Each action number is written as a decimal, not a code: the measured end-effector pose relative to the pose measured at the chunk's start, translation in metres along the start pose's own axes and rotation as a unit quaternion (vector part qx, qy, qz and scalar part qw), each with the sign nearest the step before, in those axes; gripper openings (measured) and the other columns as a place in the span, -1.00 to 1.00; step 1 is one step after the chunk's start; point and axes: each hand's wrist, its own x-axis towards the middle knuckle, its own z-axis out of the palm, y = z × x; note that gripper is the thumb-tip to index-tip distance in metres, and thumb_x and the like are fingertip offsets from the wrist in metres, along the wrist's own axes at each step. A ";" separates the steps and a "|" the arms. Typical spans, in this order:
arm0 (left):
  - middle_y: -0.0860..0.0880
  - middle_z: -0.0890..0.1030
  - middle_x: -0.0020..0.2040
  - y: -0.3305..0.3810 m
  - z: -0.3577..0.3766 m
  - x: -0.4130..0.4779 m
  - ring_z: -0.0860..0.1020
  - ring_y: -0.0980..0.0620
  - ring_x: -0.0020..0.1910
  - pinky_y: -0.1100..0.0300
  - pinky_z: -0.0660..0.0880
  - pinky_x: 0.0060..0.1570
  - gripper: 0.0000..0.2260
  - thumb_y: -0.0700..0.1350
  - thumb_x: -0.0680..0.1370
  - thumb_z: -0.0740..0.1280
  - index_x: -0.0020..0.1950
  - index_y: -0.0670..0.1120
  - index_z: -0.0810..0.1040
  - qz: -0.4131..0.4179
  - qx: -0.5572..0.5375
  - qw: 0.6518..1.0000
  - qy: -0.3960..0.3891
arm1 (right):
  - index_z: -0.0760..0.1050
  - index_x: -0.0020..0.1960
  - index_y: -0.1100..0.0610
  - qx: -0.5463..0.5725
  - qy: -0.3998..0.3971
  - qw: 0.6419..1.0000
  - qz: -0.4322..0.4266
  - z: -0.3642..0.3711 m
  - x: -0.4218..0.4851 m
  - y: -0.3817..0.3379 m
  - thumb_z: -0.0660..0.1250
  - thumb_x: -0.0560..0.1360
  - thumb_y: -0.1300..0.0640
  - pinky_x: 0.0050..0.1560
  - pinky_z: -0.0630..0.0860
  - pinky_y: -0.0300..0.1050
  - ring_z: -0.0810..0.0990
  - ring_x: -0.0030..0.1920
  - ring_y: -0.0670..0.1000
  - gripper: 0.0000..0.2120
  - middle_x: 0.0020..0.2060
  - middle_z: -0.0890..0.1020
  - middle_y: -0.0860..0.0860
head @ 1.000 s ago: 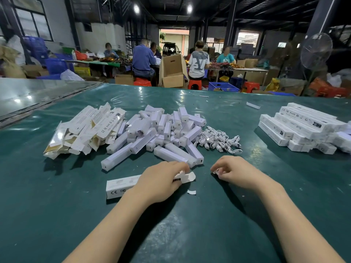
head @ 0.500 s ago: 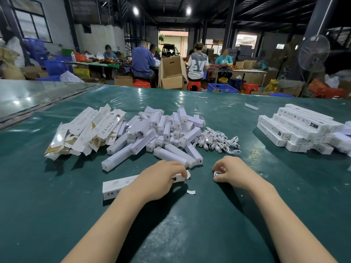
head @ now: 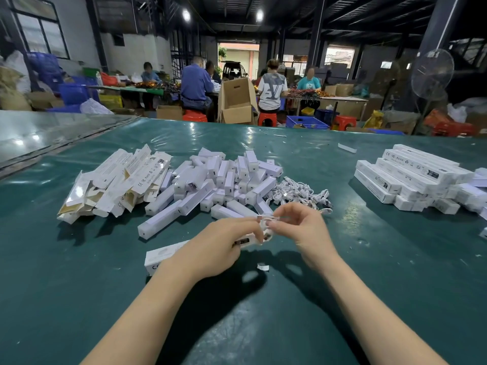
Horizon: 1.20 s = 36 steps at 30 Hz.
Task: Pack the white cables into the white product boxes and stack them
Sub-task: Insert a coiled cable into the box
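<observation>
Dark green glossy table (head: 342, 299), heap of flat unfolded cartons (head: 113, 183) at left, pile of small white inner boxes (head: 224, 180) mid-table, tangle of white cables (head: 300, 192) just beside it, stacked product boxes (head: 413, 175) far right, one long box (head: 163, 256) near the front edge of the pile — a small paper scrap (head: 263, 266) close by.

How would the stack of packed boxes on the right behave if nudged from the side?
The stack would probably shed its top boxes: they lie loosely, some askew. The boxes look like light card, so they would likely slide easily on the glossy green table.
</observation>
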 end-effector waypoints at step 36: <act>0.25 0.56 -0.11 -0.003 0.000 0.000 0.50 0.17 -0.16 0.43 0.29 -0.19 -0.51 -0.21 0.33 0.50 0.06 0.17 0.33 -0.093 -0.038 0.982 0.161 | 0.55 -0.26 0.17 -0.014 -0.060 0.998 0.031 0.010 -0.009 0.003 0.43 0.35 0.40 -0.30 0.51 -0.27 0.58 -0.46 -0.07 -0.84 -0.44 0.60 -0.05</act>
